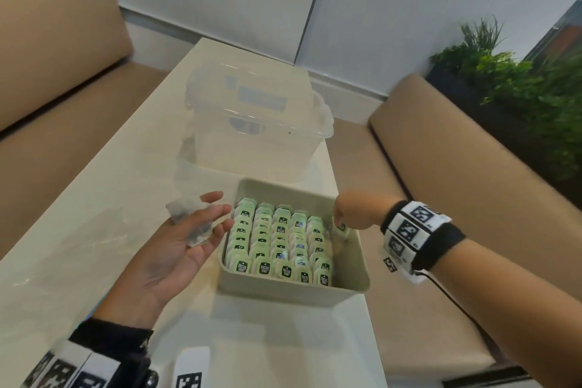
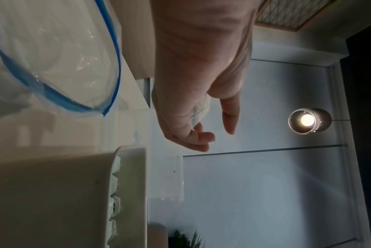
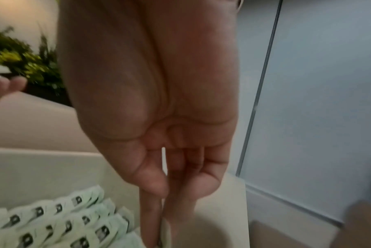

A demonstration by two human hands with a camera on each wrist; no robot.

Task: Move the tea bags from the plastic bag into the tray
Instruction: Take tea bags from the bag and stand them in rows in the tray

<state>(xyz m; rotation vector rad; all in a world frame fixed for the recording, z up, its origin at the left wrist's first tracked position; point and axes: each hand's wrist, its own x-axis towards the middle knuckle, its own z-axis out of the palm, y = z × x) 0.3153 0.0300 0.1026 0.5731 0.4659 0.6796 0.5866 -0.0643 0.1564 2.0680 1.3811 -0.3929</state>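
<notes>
A beige tray [image 1: 293, 288] on the pale table holds several rows of upright green tea bags [image 1: 277, 239]; its right-hand column is nearly bare. There my right hand [image 1: 338, 224] reaches down and pinches one tea bag [image 1: 342, 229] between thumb and fingers, its edge showing in the right wrist view [image 3: 166, 233]. My left hand [image 1: 220, 211] hovers palm up just left of the tray, fingers nearly straight, with a few clear-wrapped tea bags [image 1: 195, 230] lying on the palm. The clear plastic bag [image 2: 52, 58] with a blue zip edge lies open on the table left of the tray.
A clear lidded plastic box [image 1: 258, 123] stands right behind the tray. A marker card [image 1: 192, 368] lies at the table's near edge. Beige sofas flank the table on both sides, and green plants [image 1: 519, 88] stand behind the right one.
</notes>
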